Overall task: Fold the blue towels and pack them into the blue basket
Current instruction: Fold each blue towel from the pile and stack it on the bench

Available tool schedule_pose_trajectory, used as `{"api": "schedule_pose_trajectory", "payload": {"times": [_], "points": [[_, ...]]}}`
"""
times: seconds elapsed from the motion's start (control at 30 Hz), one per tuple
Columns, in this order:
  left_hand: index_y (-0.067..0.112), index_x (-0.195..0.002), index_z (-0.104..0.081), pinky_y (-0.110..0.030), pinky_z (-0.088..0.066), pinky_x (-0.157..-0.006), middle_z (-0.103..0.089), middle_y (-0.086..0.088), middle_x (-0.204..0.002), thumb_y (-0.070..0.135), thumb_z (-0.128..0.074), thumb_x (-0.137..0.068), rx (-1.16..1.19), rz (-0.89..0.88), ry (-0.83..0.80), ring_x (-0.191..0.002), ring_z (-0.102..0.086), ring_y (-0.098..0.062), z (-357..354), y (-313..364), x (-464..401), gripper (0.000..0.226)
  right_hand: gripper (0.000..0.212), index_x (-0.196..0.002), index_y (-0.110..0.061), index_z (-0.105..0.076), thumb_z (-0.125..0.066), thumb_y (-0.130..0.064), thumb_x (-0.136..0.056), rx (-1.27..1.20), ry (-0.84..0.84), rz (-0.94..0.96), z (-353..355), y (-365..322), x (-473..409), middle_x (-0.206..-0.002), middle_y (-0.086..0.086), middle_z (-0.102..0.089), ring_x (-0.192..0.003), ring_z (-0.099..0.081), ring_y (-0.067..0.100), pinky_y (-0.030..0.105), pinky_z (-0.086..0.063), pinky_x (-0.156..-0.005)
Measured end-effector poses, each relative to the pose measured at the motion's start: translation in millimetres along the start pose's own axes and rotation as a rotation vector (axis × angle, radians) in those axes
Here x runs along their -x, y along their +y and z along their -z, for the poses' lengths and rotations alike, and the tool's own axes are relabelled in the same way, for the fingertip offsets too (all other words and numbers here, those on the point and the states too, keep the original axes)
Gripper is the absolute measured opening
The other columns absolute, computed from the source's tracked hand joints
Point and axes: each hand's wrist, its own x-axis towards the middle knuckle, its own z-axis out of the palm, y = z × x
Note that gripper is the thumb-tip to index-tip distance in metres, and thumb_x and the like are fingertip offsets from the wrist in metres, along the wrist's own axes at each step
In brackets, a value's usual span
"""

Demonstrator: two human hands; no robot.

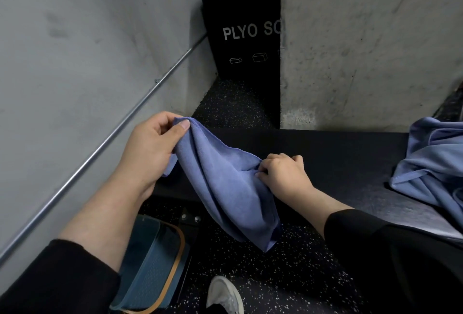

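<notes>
Blue microfibre cloth forms the towel held in the air between both hands, above the front edge of a dark padded bench. The left hand pinches one upper corner between thumb and curled fingers, raised near the grey wall. The right hand grips the opposite gathered edge, lower and close to the bench top, fingers curled into the fabric. The towel sags between the two grips, and its free end hangs down toward the speckled black floor.

A heap of further blue towels lies unfolded on the bench at the right edge of the view. The blue basket, with a tan rim, stands on the floor at lower left, partly hidden under the left forearm; its contents cannot be determined. A black box marked "PLYO" stands behind the bench beside a concrete column. A white shoe is visible at the bottom.
</notes>
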Motion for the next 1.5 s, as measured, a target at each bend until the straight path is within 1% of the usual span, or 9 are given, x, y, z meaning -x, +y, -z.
{"api": "schedule_pose_trajectory", "payload": {"times": [0.27,0.6,0.77,0.83,0.93,1.03,1.17,1.37,1.5], "points": [[0.017,-0.090,-0.071,-0.037,-0.050,-0.080,-0.071,-0.004,-0.084,0.015,-0.061,-0.099,0.013,-0.004,0.080,-0.077,-0.062,-0.013,9.0,-1.9,-4.3,0.013,0.018,-0.084,-0.022,-0.070,-0.060,-0.033,-0.094,-0.115,0.282,0.113,31.6,14.0,2.7,-0.087,-0.007,-0.067,-0.086,-0.059,0.019,0.038,-0.041,-0.078],[0.019,-0.089,-0.068,-0.029,-0.055,-0.073,-0.073,0.008,-0.075,0.014,-0.058,-0.101,0.151,-0.017,0.205,-0.073,-0.067,-0.005,11.7,11.7,-1.1,0.016,0.019,-0.078,-0.021,-0.056,-0.069,-0.011,-0.088,-0.616,0.511,0.003,154.2,17.7,42.8,-0.069,-0.012,-0.059,-0.058,-0.049,0.002,0.011,-0.038,-0.059],[0.021,-0.085,-0.066,-0.030,-0.051,-0.072,-0.066,0.000,-0.080,0.021,-0.058,-0.101,0.245,-0.056,0.233,-0.075,-0.059,-0.012,2.8,28.8,1.0,0.018,0.023,-0.110,-0.027,-0.065,-0.064,-0.013,-0.093,-0.504,0.596,0.047,206.2,19.1,69.0,-0.086,-0.024,-0.059,-0.075,-0.057,-0.006,0.004,-0.039,-0.071],[0.022,-0.089,-0.068,-0.034,-0.054,-0.077,-0.068,-0.004,-0.086,0.022,-0.056,-0.102,0.252,-0.076,0.184,-0.081,-0.061,-0.016,-3.6,38.8,2.5,0.017,0.020,-0.104,-0.028,-0.067,-0.060,-0.012,-0.096,-0.484,0.620,0.055,226.2,18.6,78.5,-0.090,-0.018,-0.062,-0.079,-0.062,0.000,0.009,-0.044,-0.072],[0.021,-0.090,-0.068,-0.036,-0.056,-0.077,-0.072,0.002,-0.084,0.019,-0.054,-0.104,0.258,-0.084,0.113,-0.077,-0.066,-0.014,-16.3,49.8,8.5,0.020,0.017,-0.098,-0.028,-0.069,-0.058,-0.014,-0.097,-0.550,0.667,-0.018,245.6,22.5,92.1,-0.085,-0.002,-0.069,-0.075,-0.068,0.018,0.039,-0.058,-0.076],[0.020,-0.091,-0.068,-0.037,-0.056,-0.076,-0.072,0.001,-0.086,0.020,-0.054,-0.104,0.307,-0.088,0.069,-0.081,-0.067,-0.015,-27.5,62.7,13.7,0.019,0.015,-0.101,-0.024,-0.071,-0.058,-0.019,-0.099,-0.606,0.684,-0.084,254.8,30.4,104.2,-0.079,0.009,-0.069,-0.064,-0.061,0.017,0.050,-0.059,-0.071],[0.018,-0.092,-0.069,-0.032,-0.052,-0.073,-0.071,-0.001,-0.084,0.019,-0.057,-0.102,0.312,-0.063,0.037,-0.080,-0.065,-0.014,-40.2,70.6,15.3,0.016,0.014,-0.103,-0.025,-0.072,-0.059,-0.020,-0.099,-0.608,0.686,-0.162,257.5,43.3,112.8,-0.079,0.017,-0.066,-0.060,-0.050,0.014,0.045,-0.053,-0.062],[0.014,-0.095,-0.070,-0.026,-0.053,-0.076,-0.073,-0.004,-0.090,0.019,-0.061,-0.100,0.279,-0.021,0.000,-0.081,-0.065,-0.013,-63.8,65.6,-23.5,0.011,0.014,-0.103,-0.023,-0.072,-0.060,-0.020,-0.096,-0.607,0.702,-0.177,263.0,69.1,77.6,-0.081,-0.011,-0.068,-0.059,-0.052,0.001,0.034,-0.048,-0.068],[0.013,-0.109,-0.068,-0.029,-0.050,-0.069,-0.070,-0.002,-0.093,0.017,-0.061,-0.100,0.126,0.036,0.013,-0.084,-0.060,-0.018,-95.2,31.7,-87.1,0.012,0.019,-0.108,-0.022,-0.070,-0.058,-0.018,-0.094,-0.469,0.613,-0.246,238.3,107.7,10.0,-0.092,0.000,-0.071,-0.068,-0.059,0.015,0.040,-0.055,-0.073]]}}
